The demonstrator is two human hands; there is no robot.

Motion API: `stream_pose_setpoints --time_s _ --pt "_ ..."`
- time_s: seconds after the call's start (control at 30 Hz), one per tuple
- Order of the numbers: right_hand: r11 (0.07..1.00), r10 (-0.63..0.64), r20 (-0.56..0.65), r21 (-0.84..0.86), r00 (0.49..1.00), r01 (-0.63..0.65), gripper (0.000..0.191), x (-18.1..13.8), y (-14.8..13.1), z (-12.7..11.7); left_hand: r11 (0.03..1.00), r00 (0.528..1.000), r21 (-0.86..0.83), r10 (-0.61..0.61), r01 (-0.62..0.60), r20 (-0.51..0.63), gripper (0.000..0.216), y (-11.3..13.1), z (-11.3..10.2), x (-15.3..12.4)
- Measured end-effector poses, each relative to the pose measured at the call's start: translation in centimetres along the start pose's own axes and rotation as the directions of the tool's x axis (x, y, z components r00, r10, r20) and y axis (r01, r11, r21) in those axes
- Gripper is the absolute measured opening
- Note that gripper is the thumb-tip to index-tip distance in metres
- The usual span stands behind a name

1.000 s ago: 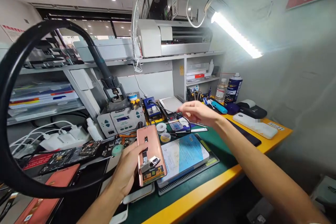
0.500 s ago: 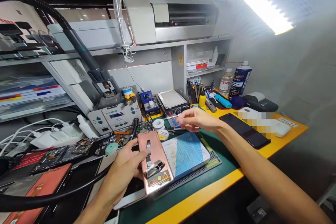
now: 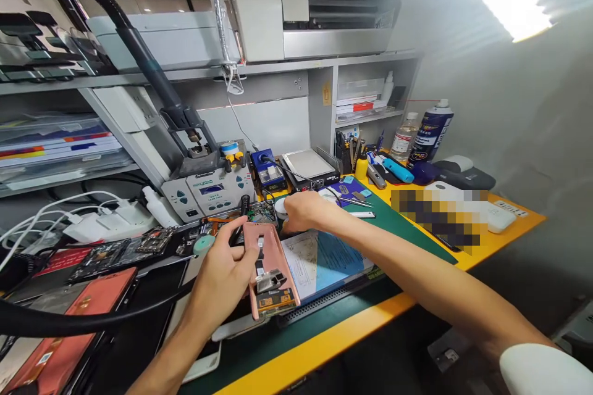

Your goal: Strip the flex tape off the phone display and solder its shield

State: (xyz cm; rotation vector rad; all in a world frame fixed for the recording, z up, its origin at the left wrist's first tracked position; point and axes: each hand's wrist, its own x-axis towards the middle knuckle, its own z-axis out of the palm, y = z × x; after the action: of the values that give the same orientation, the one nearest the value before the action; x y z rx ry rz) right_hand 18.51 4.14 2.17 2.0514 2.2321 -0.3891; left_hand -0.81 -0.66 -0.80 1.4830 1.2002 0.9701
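Note:
My left hand [image 3: 227, 274] grips a pink phone display panel [image 3: 275, 259] by its left edge, thumb on its back face. A flex cable and a crumpled silvery foil piece [image 3: 271, 281] show on that face, with a copper-coloured circuit strip at the lower end. Across the bench, my right hand [image 3: 303, 211] is closed, its fingers curled downward beside a white spool [image 3: 280, 207]. The hand hides part of the spool, and I cannot make out what the fingers hold. Under my right forearm lies a blue and white pad [image 3: 324, 262].
A grey soldering station [image 3: 213, 194] stands behind the hands, near a power strip [image 3: 109, 222]. Circuit boards and another pink panel [image 3: 99, 302] lie left. A black cable [image 3: 115, 321] crosses the front left. Tweezers [image 3: 352, 200] and a spray can [image 3: 430, 133] are right.
My right hand has moved left and lower, from above the bench to the white spool, and its fingers have curled. The pink panel is tilted differently in my left hand. The camera view has shifted.

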Motion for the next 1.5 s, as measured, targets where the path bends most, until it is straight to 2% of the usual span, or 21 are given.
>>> stream_pose_setpoints --time_s 0.13,0.27,0.43,0.57,0.73,0.87,0.97,1.03,1.07,1.1,1.13,1.17,1.2,1.23,1.27,1.33,1.4,1.43,1.5 --pt "0.999 -0.004 0.004 -0.048 1.000 0.004 0.035 -0.2 -0.4 0.3 0.999 0.999 0.036 0.002 -0.004 0.049 0.067 0.1 -0.3 0.0" --pt "0.999 -0.010 -0.046 -0.050 0.999 0.007 0.033 -0.7 0.5 0.0 0.999 0.997 0.039 0.001 -0.004 0.075 0.054 -0.3 -0.1 0.1" --pt "1.000 -0.023 -0.257 0.001 0.966 0.024 0.034 -2.4 2.5 -1.1 0.999 0.988 0.018 -0.051 0.049 0.149 0.040 -0.8 0.5 -0.4" --pt "0.989 -0.012 -0.404 0.132 0.915 0.072 0.041 -4.4 3.8 -1.5 0.993 0.976 0.032 -0.116 0.112 0.186 0.045 -0.8 0.6 -1.0" --pt "0.901 -0.055 -0.337 0.388 0.940 0.192 0.050 -5.9 6.1 -1.3 0.978 0.937 0.132 -0.193 0.161 0.290 0.061 -0.7 0.0 -1.0" --pt "0.790 -0.114 -0.274 0.558 0.955 0.254 0.052 -6.1 7.6 -0.4 0.964 0.916 0.205 -0.229 0.168 0.329 0.056 -0.3 -0.1 -1.3" --pt "0.707 -0.180 -0.215 0.651 0.960 0.278 0.044 -5.9 7.7 0.4 0.960 0.951 0.257 -0.175 0.108 0.256 0.045 0.1 0.0 -1.8" --pt "0.660 -0.211 -0.197 0.694 0.957 0.288 0.037 -5.7 7.4 0.8 0.950 0.981 0.311 -0.028 -0.034 0.192 0.036 0.1 -0.2 -1.9" --pt "0.640 -0.218 -0.197 0.710 0.956 0.292 0.034 -5.7 7.3 0.9 0.924 0.978 0.349 0.098 -0.159 0.185 0.029 -0.1 -0.4 -1.9" --pt "0.621 -0.220 -0.201 0.725 0.955 0.296 0.030 -5.6 7.2 1.0 0.870 0.948 0.387 0.239 -0.306 0.211 0.021 -0.3 -0.6 -1.8" --pt "0.602 -0.220 -0.206 0.740 0.954 0.299 0.028 -5.5 7.2 1.1 0.779 0.882 0.416 0.385 -0.469 0.273 0.015 -0.5 -0.8 -1.6" --pt "0.582 -0.218 -0.211 0.756 0.953 0.300 0.026 -5.4 7.2 1.1 0.657 0.775 0.413 0.504 -0.631 0.382 0.019 -0.6 -1.0 -1.4" --pt "0.560 -0.215 -0.214 0.772 0.953 0.300 0.025 -5.3 7.2 1.2 0.540 0.681 0.415 0.557 -0.732 0.476 0.028 -0.8 -1.1 -1.2" --pt "0.536 -0.214 -0.214 0.790 0.953 0.298 0.025 -5.2 7.3 1.2 0.444 0.614 0.424 0.563 -0.789 0.554 0.038 -0.8 -1.2 -0.9" --pt "0.512 -0.213 -0.213 0.807 0.953 0.295 0.025 -5.1 7.4 1.2 0.373 0.577 0.441 0.532 -0.817 0.619 0.048 -0.6 -1.2 -0.7" --pt "0.466 -0.218 -0.209 0.836 0.953 0.290 0.025 -4.8 7.6 1.2 0.295 0.574 0.492 0.425 -0.819 0.700 0.069 0.0 -1.0 -0.1" --pt "0.434 -0.227 -0.207 0.854 0.952 0.289 0.024 -4.7 7.9 1.3 0.268 0.586 0.522 0.313 -0.810 0.748 0.090 0.9 -0.4 0.6" --pt "0.424 -0.233 -0.206 0.858 0.951 0.290 0.024 -4.6 8.0 1.3 0.265 0.599 0.541 0.268 -0.799 0.754 0.096 1.3 -0.1 0.9" --pt "0.412 -0.244 -0.202 0.864 0.948 0.290 0.024 -4.5 8.3 1.3 0.262 0.596 0.546 0.180 -0.796 0.782 0.101 2.1 0.7 1.4"
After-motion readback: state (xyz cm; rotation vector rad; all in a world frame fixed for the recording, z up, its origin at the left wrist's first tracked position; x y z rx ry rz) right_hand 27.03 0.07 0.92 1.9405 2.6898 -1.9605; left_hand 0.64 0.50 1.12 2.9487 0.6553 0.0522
